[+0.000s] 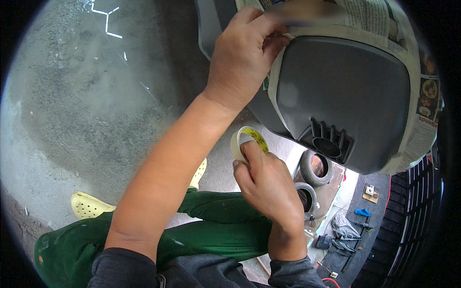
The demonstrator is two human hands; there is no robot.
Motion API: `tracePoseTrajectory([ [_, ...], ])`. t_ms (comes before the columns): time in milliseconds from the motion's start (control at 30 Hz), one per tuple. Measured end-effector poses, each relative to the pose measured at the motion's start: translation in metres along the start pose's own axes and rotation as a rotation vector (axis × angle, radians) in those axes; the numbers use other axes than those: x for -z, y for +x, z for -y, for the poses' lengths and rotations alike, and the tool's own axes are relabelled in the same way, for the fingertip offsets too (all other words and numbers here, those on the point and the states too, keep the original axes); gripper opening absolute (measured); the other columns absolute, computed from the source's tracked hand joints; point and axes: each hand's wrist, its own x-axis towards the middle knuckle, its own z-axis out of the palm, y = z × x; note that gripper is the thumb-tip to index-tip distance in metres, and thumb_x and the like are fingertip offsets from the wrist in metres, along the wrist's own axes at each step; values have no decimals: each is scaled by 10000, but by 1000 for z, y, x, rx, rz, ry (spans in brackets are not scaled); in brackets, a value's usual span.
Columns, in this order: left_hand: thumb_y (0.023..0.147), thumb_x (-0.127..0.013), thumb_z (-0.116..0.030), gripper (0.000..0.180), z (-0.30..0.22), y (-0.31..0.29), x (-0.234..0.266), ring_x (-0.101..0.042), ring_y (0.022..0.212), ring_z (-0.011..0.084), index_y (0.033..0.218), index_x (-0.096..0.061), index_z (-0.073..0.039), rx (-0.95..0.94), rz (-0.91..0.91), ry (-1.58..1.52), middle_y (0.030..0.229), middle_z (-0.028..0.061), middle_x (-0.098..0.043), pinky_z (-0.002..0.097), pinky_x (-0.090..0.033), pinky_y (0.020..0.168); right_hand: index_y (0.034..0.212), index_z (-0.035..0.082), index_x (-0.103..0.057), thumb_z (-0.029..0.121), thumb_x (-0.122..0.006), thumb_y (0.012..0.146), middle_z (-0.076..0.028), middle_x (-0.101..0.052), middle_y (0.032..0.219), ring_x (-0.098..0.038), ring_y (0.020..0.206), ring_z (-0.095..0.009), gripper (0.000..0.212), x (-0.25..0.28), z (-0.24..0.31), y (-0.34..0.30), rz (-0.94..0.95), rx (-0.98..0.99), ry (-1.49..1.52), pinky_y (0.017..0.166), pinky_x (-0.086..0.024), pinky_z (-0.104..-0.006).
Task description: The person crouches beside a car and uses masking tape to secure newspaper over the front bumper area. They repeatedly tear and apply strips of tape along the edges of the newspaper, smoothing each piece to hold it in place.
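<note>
My left hand (242, 55) reaches to the upper left corner of a dark grey plastic panel (345, 91). Its thumb and fingers are pinched on a pale strip of masking tape (288, 36) there. Lower down, my right hand (269, 187) grips a roll of masking tape (236, 145), with a finger through the ring. Pale tape borders the panel, and newspaper (367, 19) covers the surface around it. A ribbed round opening (327, 145) sits near the panel's lower edge. A blurred patch hides part of the top beside my left hand.
Two tires (316, 168) lie below the panel. On a dark mat (348, 240) at the lower right are a grey cloth (345, 226), a blue item (363, 212) and small tools. Black metal bars (408, 216) stand at the far right. Concrete floor (120, 96) spreads on the left.
</note>
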Motion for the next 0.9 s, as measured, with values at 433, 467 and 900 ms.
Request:
tracePoseTrajectory([
  [433,824,-918,-191,521,-6,24,16,-618,985,289,1162,-552,-41,187,83,13,1077,146,-579,400,-526,860,1020,-6,-560,134,-605,950,-298,-666,801,-668,803,-518,163,2,1,-2,45,-31,-9,741,-510,-582],
  [467,822,-924,-210,540,-5,24,15,-614,1001,294,1171,-547,-43,205,88,5,1081,148,-577,404,-523,870,1017,-5,-559,133,-605,950,-297,-664,797,-667,802,-518,161,2,2,-1,50,-35,-7,740,-509,-581],
  [900,767,-910,-503,740,31,2,-6,-587,1145,340,1246,-605,-27,-22,-92,211,1212,149,-580,433,-525,965,1019,-11,-555,131,-599,950,-296,-661,778,-673,794,-515,164,-3,5,4,69,-34,-15,730,-513,-576],
])
